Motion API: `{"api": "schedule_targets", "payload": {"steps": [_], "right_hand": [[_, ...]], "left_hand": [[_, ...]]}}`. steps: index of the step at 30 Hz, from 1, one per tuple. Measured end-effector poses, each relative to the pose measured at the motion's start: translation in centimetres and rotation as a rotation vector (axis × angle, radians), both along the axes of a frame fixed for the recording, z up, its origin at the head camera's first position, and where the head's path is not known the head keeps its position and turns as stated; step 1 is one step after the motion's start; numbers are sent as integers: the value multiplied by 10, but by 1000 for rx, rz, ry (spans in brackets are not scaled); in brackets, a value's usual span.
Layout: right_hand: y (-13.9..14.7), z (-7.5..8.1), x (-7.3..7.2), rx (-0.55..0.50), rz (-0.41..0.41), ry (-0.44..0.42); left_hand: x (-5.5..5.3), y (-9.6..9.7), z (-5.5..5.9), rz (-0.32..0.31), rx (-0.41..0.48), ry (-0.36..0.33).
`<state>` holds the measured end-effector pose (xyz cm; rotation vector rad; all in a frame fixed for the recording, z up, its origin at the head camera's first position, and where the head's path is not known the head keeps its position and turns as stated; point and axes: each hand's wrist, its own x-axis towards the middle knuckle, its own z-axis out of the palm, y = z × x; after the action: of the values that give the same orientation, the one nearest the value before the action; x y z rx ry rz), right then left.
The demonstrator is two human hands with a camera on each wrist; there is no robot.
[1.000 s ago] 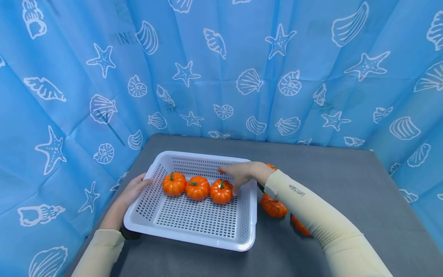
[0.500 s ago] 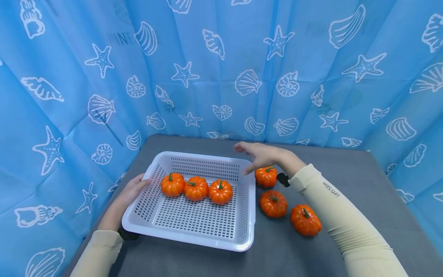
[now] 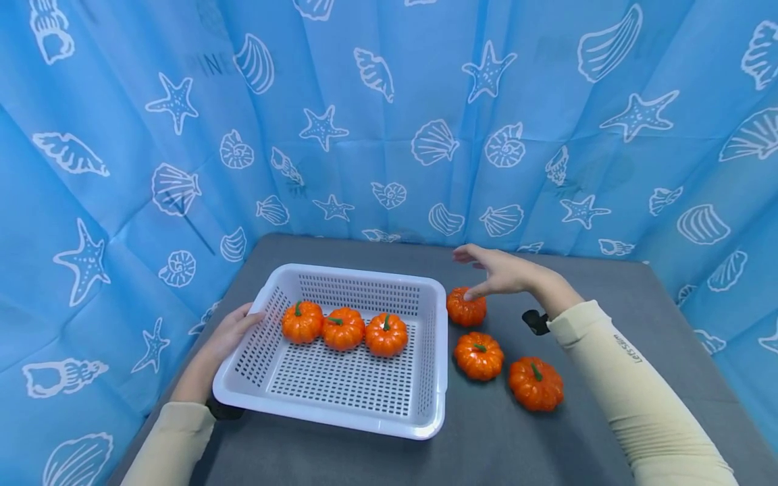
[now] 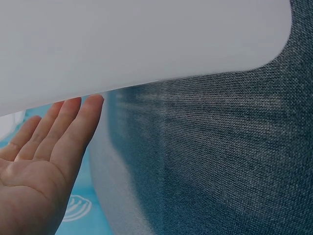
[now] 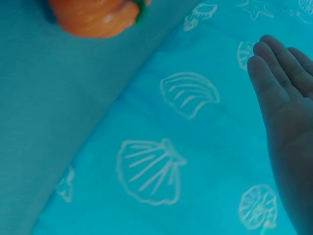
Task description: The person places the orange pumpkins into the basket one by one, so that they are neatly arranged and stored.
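Observation:
My left hand (image 3: 227, 337) grips the left rim of a white perforated plastic basket (image 3: 328, 420), its thumb over the edge. From the left wrist, the straight fingers (image 4: 73, 122) touch the basket's outside from below, and the thumb is hidden. Three small orange pumpkins with green stems sit in a row inside: a left one (image 3: 302, 324), a middle one (image 3: 343, 331) and a right one (image 3: 386, 336). Beyond the basket's right side, my right hand (image 3: 501, 270) is spread and holds nothing. Its thumb overlaps the farthest loose pumpkin (image 3: 464, 312) in the head view.
Two more pumpkins lie on the dark grey table (image 3: 595, 324) right of the basket: one close to it (image 3: 479, 356) and one farther right (image 3: 536, 385). A blue curtain (image 3: 389, 135) with white shell prints hangs along the table's back and sides.
My right hand has left the right pumpkin in the basket, risen over the rim and moved right to the farthest loose pumpkin. The left hand stays on the rim.

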<state>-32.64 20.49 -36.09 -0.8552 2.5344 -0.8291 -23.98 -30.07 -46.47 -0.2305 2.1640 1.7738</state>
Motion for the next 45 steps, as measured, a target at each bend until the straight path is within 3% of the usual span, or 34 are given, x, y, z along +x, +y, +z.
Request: {"api": "schedule_targets", "payload": {"steps": [10, 24, 30, 34, 40, 45], "right_hand": [[48, -34, 18, -118, -45, 5], [111, -83, 84, -99, -161, -62], [126, -103, 114, -92, -193, -157], [131, -113, 130, -67, -207, -174], [128, -123, 143, -33, -238, -166], [120, -127, 146, -41, -224, -46]], "left_hand": [[1, 0, 0, 4, 14, -9], [1, 3, -2, 10, 7, -15], [2, 6, -1, 13, 19, -25], [2, 6, 0, 8, 27, -23], [1, 2, 0, 6, 45, -16], [-1, -1, -3, 11, 30, 5]]}}
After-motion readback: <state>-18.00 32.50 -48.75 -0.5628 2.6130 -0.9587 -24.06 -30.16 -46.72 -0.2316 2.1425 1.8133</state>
